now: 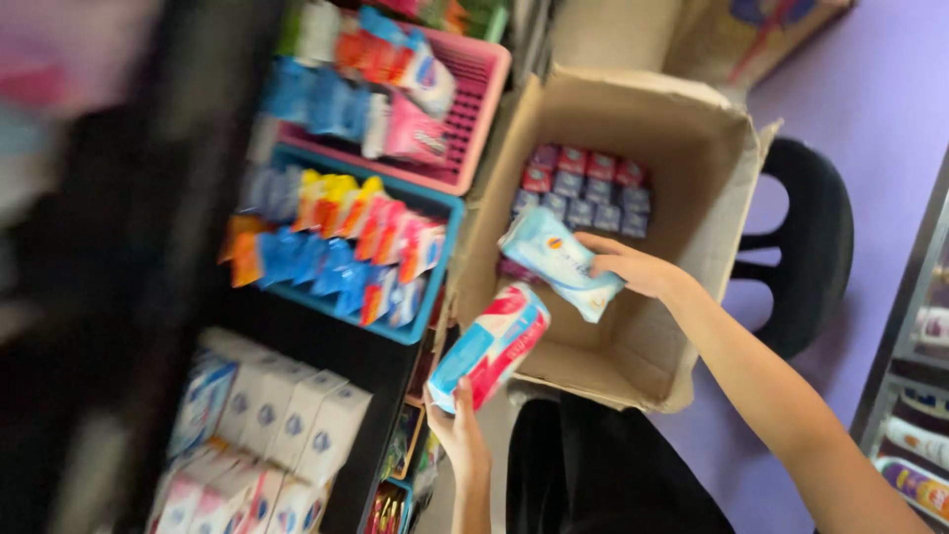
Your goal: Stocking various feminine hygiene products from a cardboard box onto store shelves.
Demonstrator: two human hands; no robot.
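My right hand (pixel 633 267) grips a pale blue soft packet (pixel 559 260) and holds it over the open cardboard box (pixel 682 168). My left hand (pixel 458 435) holds up a red, white and blue packet (pixel 491 346) just left of the box's near corner. Rows of small red and blue packs (pixel 588 188) lie at the bottom of the box. The view is tilted and somewhat blurred.
To the left stand a pink basket (pixel 474 119) and a blue basket (pixel 435 267), both full of colourful packets. White boxes (pixel 287 415) fill the shelf below. A black chair (pixel 811 247) is behind the box on a purple floor. Another shelf (pixel 919 396) stands at right.
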